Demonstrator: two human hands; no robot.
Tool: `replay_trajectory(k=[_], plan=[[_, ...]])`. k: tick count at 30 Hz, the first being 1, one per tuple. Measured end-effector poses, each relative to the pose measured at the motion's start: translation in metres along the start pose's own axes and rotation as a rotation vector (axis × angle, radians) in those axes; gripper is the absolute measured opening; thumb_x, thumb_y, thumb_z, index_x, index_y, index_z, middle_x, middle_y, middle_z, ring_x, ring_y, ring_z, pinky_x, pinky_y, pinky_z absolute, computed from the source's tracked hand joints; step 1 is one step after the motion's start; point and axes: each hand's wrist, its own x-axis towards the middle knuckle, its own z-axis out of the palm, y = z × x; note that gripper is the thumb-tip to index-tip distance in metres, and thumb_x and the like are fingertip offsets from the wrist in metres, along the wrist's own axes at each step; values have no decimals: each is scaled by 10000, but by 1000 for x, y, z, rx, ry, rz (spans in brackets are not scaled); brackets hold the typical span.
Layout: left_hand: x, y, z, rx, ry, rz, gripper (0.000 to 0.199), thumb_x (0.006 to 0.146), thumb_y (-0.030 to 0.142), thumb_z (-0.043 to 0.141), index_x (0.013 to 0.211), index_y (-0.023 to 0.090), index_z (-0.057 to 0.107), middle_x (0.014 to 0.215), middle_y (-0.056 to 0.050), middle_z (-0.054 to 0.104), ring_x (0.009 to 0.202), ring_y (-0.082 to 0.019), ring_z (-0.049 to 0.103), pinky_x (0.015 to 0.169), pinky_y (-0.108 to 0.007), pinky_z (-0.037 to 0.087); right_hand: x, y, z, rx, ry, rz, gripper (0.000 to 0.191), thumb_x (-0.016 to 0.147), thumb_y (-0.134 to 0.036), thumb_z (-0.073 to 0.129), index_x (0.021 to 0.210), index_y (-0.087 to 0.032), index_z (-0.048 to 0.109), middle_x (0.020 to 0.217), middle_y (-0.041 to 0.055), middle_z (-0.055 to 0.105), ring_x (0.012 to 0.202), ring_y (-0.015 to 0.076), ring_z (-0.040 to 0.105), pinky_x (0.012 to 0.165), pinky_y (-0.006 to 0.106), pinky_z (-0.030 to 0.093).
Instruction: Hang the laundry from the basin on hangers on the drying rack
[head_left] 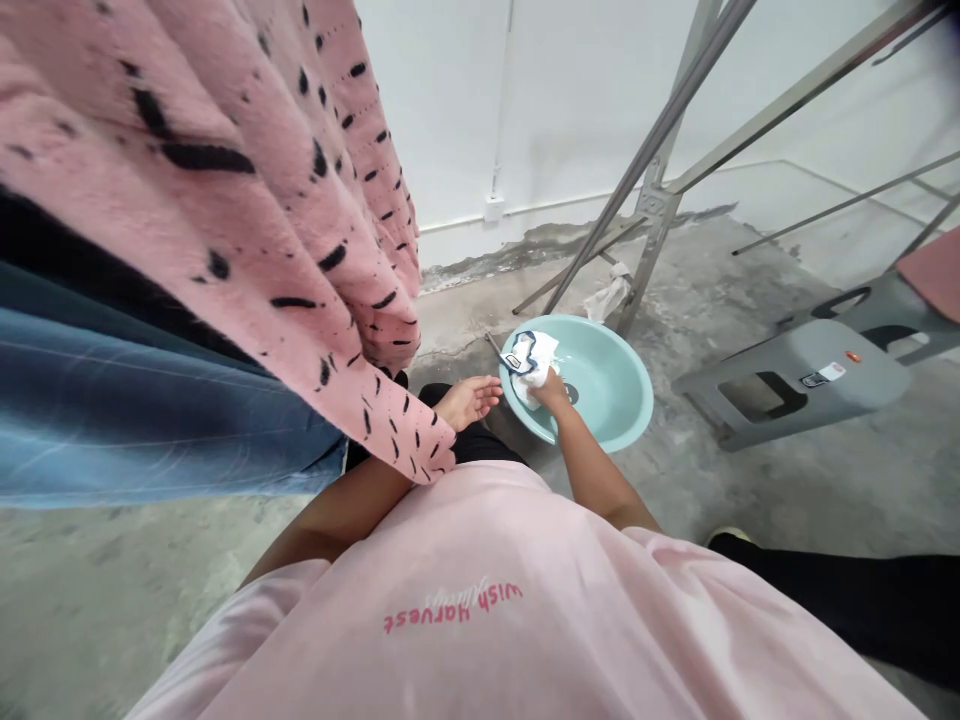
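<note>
Right hand point(551, 390) clenches a white cloth point(534, 362) inside a pale teal plastic basin point(636, 410); left hand point(466, 402) lies open, just beside the rim. Leaning on the rim could tip the basin.

Two hands point(466, 402) point(551, 390), one basin point(611, 380)

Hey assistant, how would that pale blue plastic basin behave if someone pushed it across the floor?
The pale blue plastic basin probably feels light for its size, given its thin rim. Its wide, shallow shape suggests it would resist tipping, though it might slide on the concrete floor. The sheen inside may be water, which could slosh, but I can't confirm that.
</note>
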Motion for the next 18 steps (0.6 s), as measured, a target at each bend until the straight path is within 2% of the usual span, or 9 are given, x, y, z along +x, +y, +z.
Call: replay_trajectory(k=[7, 13, 18], plan=[[-2, 0, -5, -7, -9, 11, 147, 920, 257, 583, 927, 143, 676, 811, -25, 680, 634, -66, 590, 576, -185, 402, 0, 1, 3, 2, 16, 15, 732, 736, -271, 720, 1419, -163, 482, 1264, 168, 584, 1181, 309, 575, 1019, 393, 460], [3, -6, -12, -29, -66, 19, 164, 920, 268, 584, 938, 140, 684, 829, -44, 692, 689, -86, 593, 590, -190, 406, -3, 2, 0, 119, 72, -19, 455, 905, -366, 622, 1300, -146, 573, 1242, 126, 599, 1167, 227, 574, 1060, 443, 445], [4, -9, -18, -36, -84, 29, 167, 922, 270, 583, 945, 148, 694, 837, -37, 700, 710, -94, 588, 606, -199, 402, -10, 2, -3, 304, 140, -40, 416, 968, -436, 535, 1228, -115, 582, 1117, 95, 626, 978, 164, 619, 894, 352, 533]])
